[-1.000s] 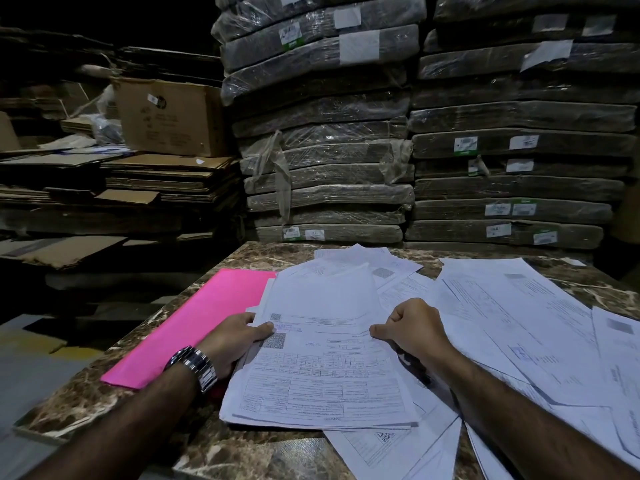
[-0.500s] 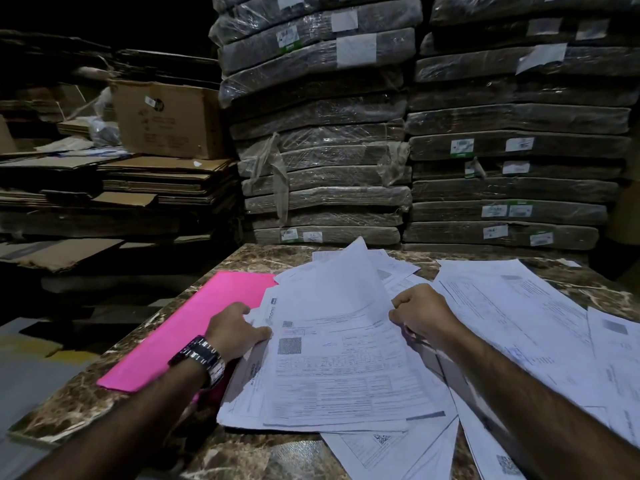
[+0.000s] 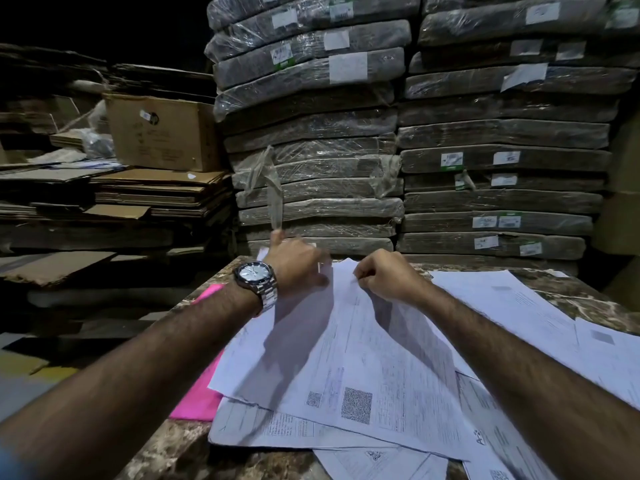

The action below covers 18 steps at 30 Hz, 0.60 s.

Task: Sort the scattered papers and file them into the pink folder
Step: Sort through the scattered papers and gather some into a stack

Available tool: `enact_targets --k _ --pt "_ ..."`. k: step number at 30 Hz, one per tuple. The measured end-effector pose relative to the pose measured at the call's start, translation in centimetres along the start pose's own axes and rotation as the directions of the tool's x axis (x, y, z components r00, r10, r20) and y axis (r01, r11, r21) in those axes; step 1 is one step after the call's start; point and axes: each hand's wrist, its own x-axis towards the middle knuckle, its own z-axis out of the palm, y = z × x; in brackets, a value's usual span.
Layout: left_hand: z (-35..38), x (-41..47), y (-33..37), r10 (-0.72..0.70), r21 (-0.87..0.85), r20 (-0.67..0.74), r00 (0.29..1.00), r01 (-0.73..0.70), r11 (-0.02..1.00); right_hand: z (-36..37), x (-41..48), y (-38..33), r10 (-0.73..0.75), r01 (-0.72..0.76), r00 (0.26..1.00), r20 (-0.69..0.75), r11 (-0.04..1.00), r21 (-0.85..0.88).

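One pink folder lies flat along the left edge of the table, mostly covered by the left forearm and the papers. The papers are overlapping sheets, too many to count, and spread to the right of the folder.

Two hands reach past the folder to the top sheet's far edge. The right hand pinches that edge with curled fingers. The left hand wears one wristwatch; it is blurred, so its grip cannot be determined.

Bare marble-patterned tabletop shows just nearer than the folder. Beyond the folder stand two stacks of wrapped bundles and one cardboard box.
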Motion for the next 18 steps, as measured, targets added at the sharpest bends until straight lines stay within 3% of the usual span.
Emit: enact_targets --k 3,9,13,18 --pt "0.6 -0.3 -1.0 0.001 -0.070 0.036 0.999 0.002 0.998 0.3 0.2 0.2 -0.025 0.027 0.999 -0.047 0.999 0.035" --pt "3.2 -4.0 -5.9 -0.340 -0.288 0.157 0.927 0.372 0.882 0.7 -1.1 1.6 0.003 0.016 0.981 -0.195 0.995 0.095" --pt "4.4 -7.3 -7.9 -0.501 -0.472 0.348 0.793 0.610 0.637 2.0 -2.7 3.0 0.113 -0.100 0.987 -0.115 0.988 0.117" --pt "6.8 -11.0 -7.9 -0.583 -0.568 0.503 0.638 0.752 0.334 4.8 -4.9 3.4 0.195 -0.199 0.979 0.054 0.976 0.090"
